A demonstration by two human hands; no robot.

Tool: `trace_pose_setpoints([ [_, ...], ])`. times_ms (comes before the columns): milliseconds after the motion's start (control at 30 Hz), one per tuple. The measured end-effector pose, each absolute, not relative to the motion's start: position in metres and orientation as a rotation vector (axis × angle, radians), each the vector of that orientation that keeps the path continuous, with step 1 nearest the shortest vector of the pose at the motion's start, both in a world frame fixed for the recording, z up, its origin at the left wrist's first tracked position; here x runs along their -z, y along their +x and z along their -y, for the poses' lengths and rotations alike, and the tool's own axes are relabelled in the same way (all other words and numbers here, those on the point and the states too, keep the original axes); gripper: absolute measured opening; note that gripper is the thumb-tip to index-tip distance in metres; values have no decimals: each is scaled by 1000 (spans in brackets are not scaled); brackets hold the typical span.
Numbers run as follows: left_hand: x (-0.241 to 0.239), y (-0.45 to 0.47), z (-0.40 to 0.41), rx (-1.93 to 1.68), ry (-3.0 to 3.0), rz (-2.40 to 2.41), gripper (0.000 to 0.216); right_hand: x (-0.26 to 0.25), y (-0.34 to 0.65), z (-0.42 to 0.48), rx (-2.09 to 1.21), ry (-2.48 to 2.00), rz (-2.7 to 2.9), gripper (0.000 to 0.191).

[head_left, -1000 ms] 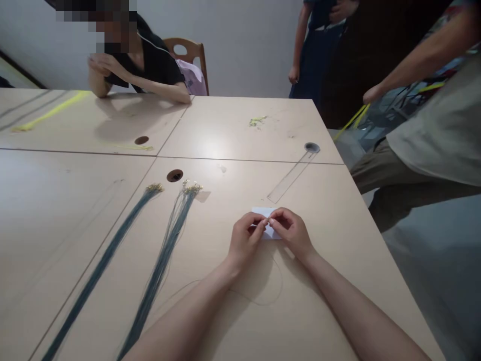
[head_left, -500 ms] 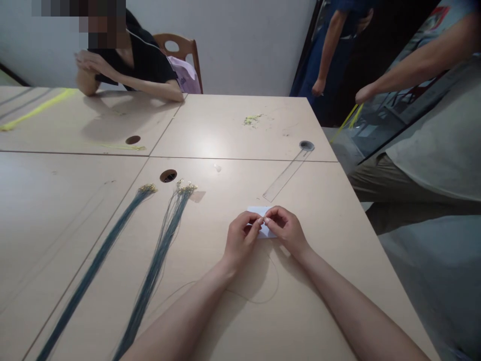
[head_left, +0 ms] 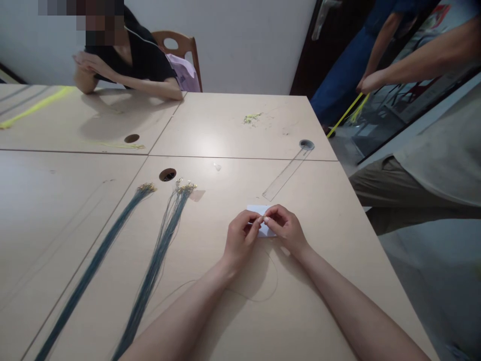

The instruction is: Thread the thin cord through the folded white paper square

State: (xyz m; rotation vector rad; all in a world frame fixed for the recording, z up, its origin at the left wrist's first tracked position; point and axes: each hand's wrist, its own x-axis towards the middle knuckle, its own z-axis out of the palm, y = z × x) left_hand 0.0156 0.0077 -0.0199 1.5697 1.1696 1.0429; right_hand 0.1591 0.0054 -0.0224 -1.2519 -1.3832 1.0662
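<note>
My left hand (head_left: 240,239) and my right hand (head_left: 286,228) meet fingertip to fingertip over a small white card (head_left: 257,209) on the light wooden table (head_left: 330,240). Both pinch something tiny between thumb and forefinger; a thin cord (head_left: 263,296) loops from the fingers back toward me across the table. What the pinched piece is cannot be made out.
Two bundles of blue-grey cords with metal ends (head_left: 158,260) (head_left: 101,255) lie to the left. A clear ruler (head_left: 283,175) lies beyond the card. A seated person (head_left: 128,65) leans on the far table. Two other people stand at the right, handling yellow cord (head_left: 343,115).
My hands stay pinched together over the card. The view has shifted slightly, and the person in blue at the back right has moved farther right.
</note>
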Motion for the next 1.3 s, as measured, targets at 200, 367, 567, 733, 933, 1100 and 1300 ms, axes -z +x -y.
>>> trace_pose_setpoints([
  [200, 20, 16, -7, -1053, 1637, -1191, 16, 22, 160, -4, -1076, -1236, 1384, 4],
  [367, 19, 17, -5, -1063, 1666, -1204, 16, 21, 161, -2, -1079, -1247, 1392, 5],
  [567, 16, 18, -2, -1064, 1696, -1214, 16, 19, 161, 1, -1061, -1265, 1401, 6],
  [733, 16, 18, 2, -1061, 1708, -1200, 15, 20, 162, 4, -1049, -1275, 1394, 5],
  [933, 15, 18, 5, -1049, 1648, -1183, 16, 18, 163, 8, -1085, -1271, 1383, 7],
  [1100, 14, 20, 5, -1017, 1541, -1168, 20, 19, 165, 9, -1113, -1279, 1374, 12],
  [1300, 13, 21, 6, -1014, 1499, -1162, 20, 19, 165, 9, -1101, -1286, 1368, 14],
])
